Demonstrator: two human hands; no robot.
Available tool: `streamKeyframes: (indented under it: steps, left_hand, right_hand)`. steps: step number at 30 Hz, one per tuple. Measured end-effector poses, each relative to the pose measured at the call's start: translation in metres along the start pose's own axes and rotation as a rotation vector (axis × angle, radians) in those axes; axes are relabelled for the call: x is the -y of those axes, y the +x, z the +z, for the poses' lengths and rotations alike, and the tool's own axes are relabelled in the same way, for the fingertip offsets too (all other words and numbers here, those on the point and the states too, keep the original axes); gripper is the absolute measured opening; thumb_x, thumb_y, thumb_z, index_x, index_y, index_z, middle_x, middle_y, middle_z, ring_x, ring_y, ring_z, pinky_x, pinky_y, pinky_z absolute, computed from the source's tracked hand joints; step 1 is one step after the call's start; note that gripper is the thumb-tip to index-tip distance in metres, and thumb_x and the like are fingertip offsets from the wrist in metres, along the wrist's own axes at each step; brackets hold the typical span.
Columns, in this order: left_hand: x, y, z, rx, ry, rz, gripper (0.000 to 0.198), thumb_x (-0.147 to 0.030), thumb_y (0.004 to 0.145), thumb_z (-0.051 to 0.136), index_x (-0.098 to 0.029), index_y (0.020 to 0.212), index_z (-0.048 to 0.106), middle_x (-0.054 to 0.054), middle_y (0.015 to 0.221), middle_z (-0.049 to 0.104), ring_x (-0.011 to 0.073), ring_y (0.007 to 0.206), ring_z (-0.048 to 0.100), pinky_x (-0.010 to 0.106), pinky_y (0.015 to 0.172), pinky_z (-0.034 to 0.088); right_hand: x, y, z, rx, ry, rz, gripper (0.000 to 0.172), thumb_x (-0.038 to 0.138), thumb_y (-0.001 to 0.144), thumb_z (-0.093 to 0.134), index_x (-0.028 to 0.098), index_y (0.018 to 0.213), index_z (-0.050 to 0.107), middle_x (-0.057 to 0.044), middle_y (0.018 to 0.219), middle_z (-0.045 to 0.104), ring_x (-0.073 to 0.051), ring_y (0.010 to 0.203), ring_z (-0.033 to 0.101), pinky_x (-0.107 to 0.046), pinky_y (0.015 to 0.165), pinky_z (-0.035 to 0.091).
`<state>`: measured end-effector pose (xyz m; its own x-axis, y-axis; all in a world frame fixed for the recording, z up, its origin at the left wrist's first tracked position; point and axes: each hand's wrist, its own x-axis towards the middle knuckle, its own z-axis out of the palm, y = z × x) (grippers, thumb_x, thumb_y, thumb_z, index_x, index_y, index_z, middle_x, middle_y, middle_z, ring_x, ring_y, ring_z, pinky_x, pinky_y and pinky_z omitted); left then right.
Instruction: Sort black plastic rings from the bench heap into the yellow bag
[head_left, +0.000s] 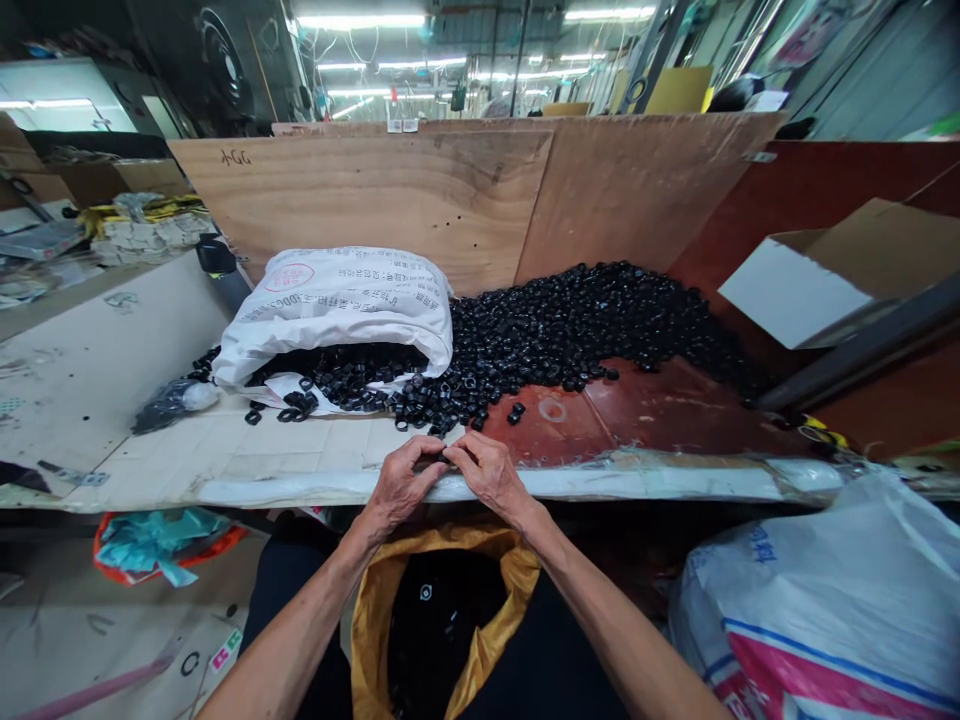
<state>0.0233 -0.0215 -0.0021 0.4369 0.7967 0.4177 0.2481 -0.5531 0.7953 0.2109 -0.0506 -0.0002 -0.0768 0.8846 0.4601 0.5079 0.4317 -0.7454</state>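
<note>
My left hand [401, 485] and my right hand [491, 475] meet at the front edge of the workbench [660, 480], fingers pinched together on a small black ring-shaped part [444, 458] between them. Just beyond my hands lies a big heap of the same black parts [570, 320], spilling from an open white sack [337, 295] lying on its side. Below my hands, between my forearms, a yellow bag [375, 620] stands open with black parts inside.
Plywood boards [375, 190] wall off the back of the bench. A cardboard box [825, 270] sits at the right, a white woven sack [825, 600] at the lower right. A clear bag of dark parts [169, 402] lies at the left. Loose rings lie near the white sack's mouth.
</note>
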Motion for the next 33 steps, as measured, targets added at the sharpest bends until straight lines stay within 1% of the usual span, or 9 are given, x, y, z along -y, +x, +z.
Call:
streamKeyframes:
  steps: [4, 6, 9, 12, 15, 20, 23, 27, 33]
  left_hand:
    - [0.001, 0.000, 0.000, 0.004, -0.026, -0.009, 0.016, -0.024, 0.090, 0.065, -0.019, 0.105, 0.068, 0.006, 0.105, 0.071, 0.0184, 0.098, 0.068, 0.033, 0.092, 0.053]
    - [0.000, 0.000, 0.000, 0.008, -0.038, -0.028, 0.016, -0.024, 0.090, 0.065, -0.019, 0.105, 0.068, 0.006, 0.104, 0.071, 0.0181, 0.097, 0.067, 0.032, 0.091, 0.053]
    - [-0.002, 0.001, -0.001, 0.018, -0.058, -0.049, 0.015, -0.026, 0.090, 0.065, -0.019, 0.104, 0.068, 0.006, 0.103, 0.071, 0.0182, 0.096, 0.067, 0.032, 0.090, 0.053]
    - [-0.002, 0.000, -0.001, 0.013, -0.062, -0.072, 0.017, -0.027, 0.090, 0.067, -0.019, 0.104, 0.068, 0.005, 0.103, 0.071, 0.0187, 0.097, 0.068, 0.032, 0.090, 0.054]
    - [-0.001, 0.000, -0.001, 0.013, -0.043, -0.063, 0.017, -0.028, 0.090, 0.067, -0.019, 0.105, 0.068, 0.006, 0.104, 0.072, 0.0188, 0.097, 0.068, 0.033, 0.092, 0.054]
    - [-0.002, 0.001, -0.001, 0.009, -0.026, 0.001, 0.016, -0.029, 0.092, 0.065, -0.018, 0.103, 0.068, 0.007, 0.103, 0.072, 0.0187, 0.097, 0.068, 0.032, 0.089, 0.055]
    - [-0.002, 0.001, -0.001, 0.007, -0.019, 0.028, 0.016, -0.029, 0.093, 0.065, -0.018, 0.104, 0.068, 0.007, 0.103, 0.072, 0.0185, 0.096, 0.068, 0.032, 0.089, 0.054]
    - [-0.002, 0.001, -0.002, 0.002, -0.029, 0.046, 0.016, -0.027, 0.092, 0.066, -0.018, 0.105, 0.068, 0.007, 0.103, 0.071, 0.0185, 0.095, 0.068, 0.032, 0.087, 0.055]
    - [-0.003, 0.001, -0.001, -0.009, -0.019, 0.065, 0.015, -0.023, 0.091, 0.066, -0.020, 0.106, 0.068, 0.007, 0.106, 0.071, 0.0188, 0.099, 0.068, 0.033, 0.090, 0.055]
  right_hand:
    - [-0.005, 0.000, 0.007, -0.023, -0.076, -0.015, 0.041, 0.037, 0.103, 0.050, 0.021, 0.068, 0.065, -0.001, 0.064, 0.054, -0.016, 0.065, 0.051, -0.027, 0.068, 0.044]
    - [-0.006, -0.001, 0.009, -0.064, -0.085, -0.001, 0.041, 0.039, 0.102, 0.053, 0.021, 0.067, 0.065, -0.001, 0.065, 0.054, -0.016, 0.065, 0.052, -0.027, 0.069, 0.045]
    - [-0.005, -0.003, 0.006, -0.126, 0.012, 0.036, 0.021, 0.038, 0.095, 0.064, 0.019, 0.094, 0.071, -0.004, 0.082, 0.062, -0.016, 0.069, 0.057, -0.027, 0.068, 0.048]
    - [-0.001, -0.004, -0.001, -0.053, 0.130, -0.021, 0.023, 0.029, 0.096, 0.061, 0.020, 0.115, 0.069, -0.007, 0.097, 0.068, -0.018, 0.082, 0.064, -0.030, 0.076, 0.053]
    - [0.000, -0.005, -0.004, -0.002, 0.155, -0.108, 0.020, 0.024, 0.098, 0.056, 0.022, 0.107, 0.073, -0.008, 0.101, 0.071, -0.022, 0.096, 0.066, -0.035, 0.089, 0.052]
    - [-0.002, -0.004, 0.000, -0.070, 0.139, -0.049, 0.013, 0.029, 0.091, 0.068, 0.020, 0.100, 0.072, -0.004, 0.087, 0.068, -0.018, 0.077, 0.063, -0.031, 0.076, 0.052]
    - [0.000, -0.002, -0.001, -0.060, 0.137, -0.105, 0.011, 0.029, 0.093, 0.066, 0.021, 0.091, 0.072, -0.004, 0.083, 0.068, -0.018, 0.080, 0.064, -0.031, 0.078, 0.051]
    - [0.002, -0.002, -0.005, -0.076, 0.179, -0.178, 0.012, 0.027, 0.094, 0.065, 0.019, 0.099, 0.073, -0.007, 0.092, 0.071, -0.020, 0.087, 0.066, -0.033, 0.081, 0.053]
    - [-0.002, -0.004, -0.001, -0.080, 0.133, -0.125, 0.010, 0.022, 0.095, 0.062, 0.020, 0.099, 0.071, -0.004, 0.087, 0.070, -0.018, 0.078, 0.065, -0.029, 0.074, 0.052]
